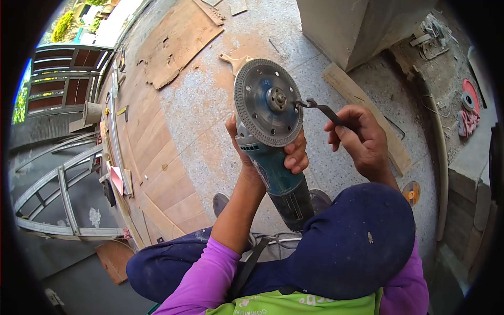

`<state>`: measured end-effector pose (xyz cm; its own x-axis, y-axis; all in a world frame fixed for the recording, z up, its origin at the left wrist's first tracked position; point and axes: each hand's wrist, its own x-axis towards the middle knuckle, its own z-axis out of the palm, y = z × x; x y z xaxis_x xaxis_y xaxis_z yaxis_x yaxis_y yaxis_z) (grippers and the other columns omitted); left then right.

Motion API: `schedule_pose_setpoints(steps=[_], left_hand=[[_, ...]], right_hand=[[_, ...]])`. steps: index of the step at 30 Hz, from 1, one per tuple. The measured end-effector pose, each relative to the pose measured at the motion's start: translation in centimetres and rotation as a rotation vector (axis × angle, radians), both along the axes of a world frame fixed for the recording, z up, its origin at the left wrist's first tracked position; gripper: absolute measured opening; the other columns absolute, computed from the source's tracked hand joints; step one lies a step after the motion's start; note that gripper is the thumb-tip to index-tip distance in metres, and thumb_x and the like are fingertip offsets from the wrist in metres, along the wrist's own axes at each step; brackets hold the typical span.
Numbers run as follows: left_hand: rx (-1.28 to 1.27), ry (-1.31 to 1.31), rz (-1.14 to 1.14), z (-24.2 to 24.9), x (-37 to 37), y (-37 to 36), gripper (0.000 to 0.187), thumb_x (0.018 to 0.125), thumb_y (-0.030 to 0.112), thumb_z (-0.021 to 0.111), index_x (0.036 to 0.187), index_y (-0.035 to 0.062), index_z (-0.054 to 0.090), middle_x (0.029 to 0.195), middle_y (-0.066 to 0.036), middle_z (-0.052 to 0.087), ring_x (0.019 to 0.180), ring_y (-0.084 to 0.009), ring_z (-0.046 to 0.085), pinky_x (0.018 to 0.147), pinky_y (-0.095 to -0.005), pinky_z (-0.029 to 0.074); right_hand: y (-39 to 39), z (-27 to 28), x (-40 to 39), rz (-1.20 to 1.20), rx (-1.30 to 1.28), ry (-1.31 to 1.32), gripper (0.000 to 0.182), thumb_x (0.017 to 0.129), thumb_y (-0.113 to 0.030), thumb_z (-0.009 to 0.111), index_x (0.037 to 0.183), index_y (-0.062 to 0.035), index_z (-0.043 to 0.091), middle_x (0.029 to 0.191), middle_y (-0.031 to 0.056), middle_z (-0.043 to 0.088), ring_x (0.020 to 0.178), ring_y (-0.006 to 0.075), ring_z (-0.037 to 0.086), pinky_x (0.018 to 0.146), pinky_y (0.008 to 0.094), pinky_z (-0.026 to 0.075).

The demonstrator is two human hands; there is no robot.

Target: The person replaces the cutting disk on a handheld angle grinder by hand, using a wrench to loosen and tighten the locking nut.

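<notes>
My left hand [295, 152] is wrapped round the neck of a teal and black angle grinder [281, 176], just below its disc. The grinder is tilted, and its round metal cutting disc [257, 115] faces up towards me. At the disc's centre is a round flange nut [276, 98]. In my right hand [362, 137] is a dark pin wrench [328, 113], pinched between thumb and fingers. The wrench's pronged end is close to the right side of the nut; whether they touch I cannot tell.
A wooden plank [367, 113] lies on the speckled floor at right, near a large pillar [362, 26]. Worn plywood [181, 39] is at upper left. A metal ladder [65, 199] lies at left. A small orange disc [411, 193] rests beside my knee.
</notes>
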<state>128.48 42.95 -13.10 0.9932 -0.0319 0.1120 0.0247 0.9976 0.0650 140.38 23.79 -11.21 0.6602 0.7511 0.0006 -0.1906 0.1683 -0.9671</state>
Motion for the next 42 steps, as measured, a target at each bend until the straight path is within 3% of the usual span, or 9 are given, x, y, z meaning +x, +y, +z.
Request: schedule_pose_setpoints(steps=[3,6,12,28,30,31,34,39,42], left_hand=[[-0.022,-0.006,0.028,-0.1,-0.4,0.1,0.105,0.08,0.086,0.055,0.14,0.0003,0.048,0.089,-0.016,0.059,0.067,-0.0259,0.065,0.063,-0.0415,0.053],[-0.064,-0.013,0.034,-0.5,-0.6,0.1,0.105,0.08,0.086,0.055,0.141,0.0009,0.048,0.09,-0.017,0.059,0.069,-0.0265,0.065,0.064,-0.0418,0.053],[-0.058,-0.069,0.002,-0.6,-0.6,0.0,0.105,0.081,0.085,0.057,0.144,0.002,0.046,0.092,-0.018,0.06,0.07,-0.027,0.066,0.065,-0.043,0.054],[-0.062,-0.134,-0.127,0.4,-0.3,-1.3,0.12,0.072,0.094,0.057,0.143,-0.0022,0.044,0.087,-0.017,0.06,0.064,-0.0265,0.066,0.06,-0.0395,0.052],[-0.018,-0.101,-0.142,0.9,-0.6,-1.7,0.099,0.083,0.078,0.054,0.142,-0.0011,0.047,0.082,-0.015,0.06,0.06,-0.0251,0.065,0.057,-0.0384,0.052],[0.039,-0.072,-0.149,1.3,-0.8,-1.7,0.078,0.095,0.062,0.051,0.142,0.0004,0.049,0.078,-0.013,0.059,0.057,-0.0232,0.065,0.053,-0.0371,0.053],[0.146,0.012,-0.173,2.7,-1.2,-2.2,0.055,0.106,0.046,0.047,0.136,0.001,0.053,0.07,-0.009,0.057,0.05,-0.0205,0.062,0.046,-0.0343,0.051],[-0.05,0.062,-0.232,1.9,-2.0,-3.1,0.118,0.073,0.096,0.042,0.134,-0.0045,0.052,0.077,-0.021,0.058,0.052,-0.0287,0.06,0.05,-0.0399,0.047],[-0.084,0.117,-0.261,2.2,-1.9,-3.1,0.114,0.074,0.092,0.043,0.132,-0.0052,0.052,0.074,-0.021,0.058,0.049,-0.0289,0.057,0.047,-0.0404,0.046]], right_hand=[[0.7,1.8,1.2,-0.063,-0.048,-0.43,0.023,0.104,-0.006,0.057,0.125,-0.001,0.065,0.096,0.0061,0.067,0.083,0.0101,0.06,0.073,0.0268,0.05],[1.7,2.0,1.6,-0.046,0.033,-0.525,0.022,0.103,-0.013,0.065,0.121,-0.0028,0.072,0.094,0.005,0.067,0.082,0.0102,0.06,0.071,0.027,0.049],[3.1,0.8,1.8,-0.062,0.133,-0.574,0.028,0.097,-0.019,0.074,0.119,-0.0031,0.074,0.092,0.0053,0.068,0.082,0.0109,0.061,0.07,0.0268,0.049],[2.4,2.4,3.5,0.103,0.171,-0.474,0.022,0.092,-0.019,0.08,0.107,-0.0033,0.076,0.089,0.0035,0.068,0.079,0.0106,0.061,0.067,0.0268,0.048],[1.7,2.7,4.0,0.191,0.133,-0.449,0.021,0.091,-0.018,0.08,0.104,-0.0031,0.077,0.084,0.0028,0.067,0.075,0.0108,0.06,0.065,0.0272,0.047],[1.6,2.8,4.0,0.195,0.131,-0.439,0.022,0.091,-0.022,0.081,0.101,-0.0029,0.076,0.08,0.0025,0.066,0.072,0.0108,0.059,0.063,0.0276,0.045],[1.3,3.0,3.9,0.205,0.109,-0.468,0.035,0.09,-0.036,0.08,0.09,-0.0025,0.073,0.071,0.0019,0.06,0.064,0.0113,0.054,0.058,0.0293,0.041],[1.0,4.1,6.1,0.165,0.028,-0.909,0.06,0.086,-0.061,0.076,0.075,-0.0033,0.061,0.063,0.0037,0.049,0.058,0.0149,0.049,0.052,0.0326,0.034],[1.2,5.2,8.2,0.162,0.063,-1.124,0.062,0.085,-0.062,0.075,0.073,-0.0032,0.059,0.062,0.0049,0.047,0.056,0.0172,0.047,0.051,0.0343,0.033]])
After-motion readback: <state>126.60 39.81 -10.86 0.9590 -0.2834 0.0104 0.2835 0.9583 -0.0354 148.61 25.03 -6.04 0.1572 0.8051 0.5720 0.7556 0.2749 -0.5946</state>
